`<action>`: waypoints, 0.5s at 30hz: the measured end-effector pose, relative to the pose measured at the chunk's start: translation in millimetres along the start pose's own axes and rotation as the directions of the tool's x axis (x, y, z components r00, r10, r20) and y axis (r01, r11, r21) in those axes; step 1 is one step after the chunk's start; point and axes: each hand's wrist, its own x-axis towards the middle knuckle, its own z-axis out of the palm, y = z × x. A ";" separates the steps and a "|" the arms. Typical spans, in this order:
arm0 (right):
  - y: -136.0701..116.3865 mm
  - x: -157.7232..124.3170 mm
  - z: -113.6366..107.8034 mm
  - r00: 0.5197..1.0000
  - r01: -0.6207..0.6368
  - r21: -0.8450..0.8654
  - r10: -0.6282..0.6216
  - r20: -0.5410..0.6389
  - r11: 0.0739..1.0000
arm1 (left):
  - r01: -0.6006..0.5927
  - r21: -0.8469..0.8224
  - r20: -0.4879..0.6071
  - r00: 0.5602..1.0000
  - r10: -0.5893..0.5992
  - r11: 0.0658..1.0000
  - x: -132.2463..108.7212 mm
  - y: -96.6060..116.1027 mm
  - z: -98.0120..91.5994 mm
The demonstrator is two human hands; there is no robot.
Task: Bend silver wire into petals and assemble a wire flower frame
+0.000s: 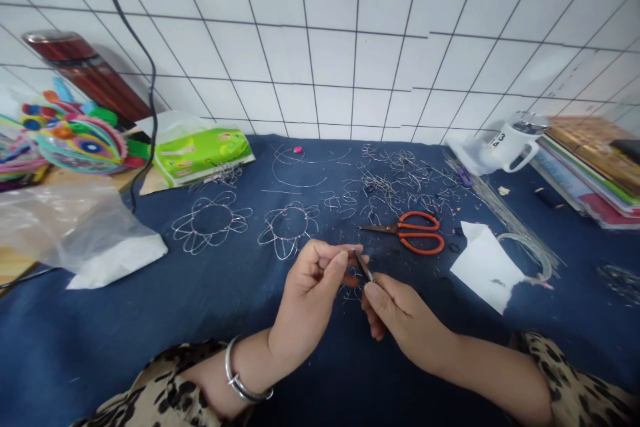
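Leopard print, dark blotches over tan, covers the loose left sleeve (165, 380) and right sleeve (570, 373), both ending on the forearm. A shiny silver-coloured bangle (236, 384) with a small raised joint encircles the left wrist (257, 359). The left hand (307, 300) and right hand (413, 327) are ungloved.

Lighting: even, diffuse, moderately bright; source out of view. Tile wall (330, 60), pale grey-white, the brightest large area; blue cloth (225, 313), dark, deepest between the 2 forearms (493, 367). Shadows: faint, soft-edged. Glare: small highlights on bangle (234, 379) and red flask (93, 73); milky sheen on plastic bag (65, 213); pale patch on tiles, upper right. Distortion: wide-angle; tile lines fan outward, flask and mug (507, 143) lean toward the sides, books (595, 173) stretched at right edge; small steps break several tile lines. Focus: scissors (423, 243) fairly clear; tip of pliers (363, 268) soft; wire scraps (395, 173) partly merged; wire coil (620, 284), far right, smeared.
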 end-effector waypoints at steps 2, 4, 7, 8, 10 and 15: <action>0.2 -0.2 0.3 1.000 0.002 -0.002 -0.002 -0.003 1.000 | 0.011 -0.008 0.002 1.000 -0.011 1.000 -0.2 0.6 0.5; 1.0 -0.3 0.7 1.000 0.010 -0.009 -0.010 -0.007 1.000 | 0.018 -0.017 0.000 1.000 -0.018 1.000 -0.1 1.0 1.0; 2.2 -0.7 1.1 1.000 0.020 -0.024 -0.020 -0.009 1.000 | 0.026 -0.028 0.001 1.000 -0.026 0.999 0.6 1.4 1.4; 2.3 -0.9 1.1 1.000 0.020 -0.027 -0.020 -0.010 0.999 | 0.027 -0.031 0.002 1.000 -0.027 0.999 0.7 1.5 1.5; 1.9 -1.4 1.1 1.000 0.012 -0.028 -0.013 -0.013 1.000 | 0.029 -0.038 0.006 1.000 -0.029 0.999 0.6 1.8 1.6; 1.1 -1.0 0.9 1.000 0.002 -0.032 -0.002 -0.016 0.999 | 0.021 -0.038 0.010 1.000 -0.021 0.999 -0.4 1.0 1.6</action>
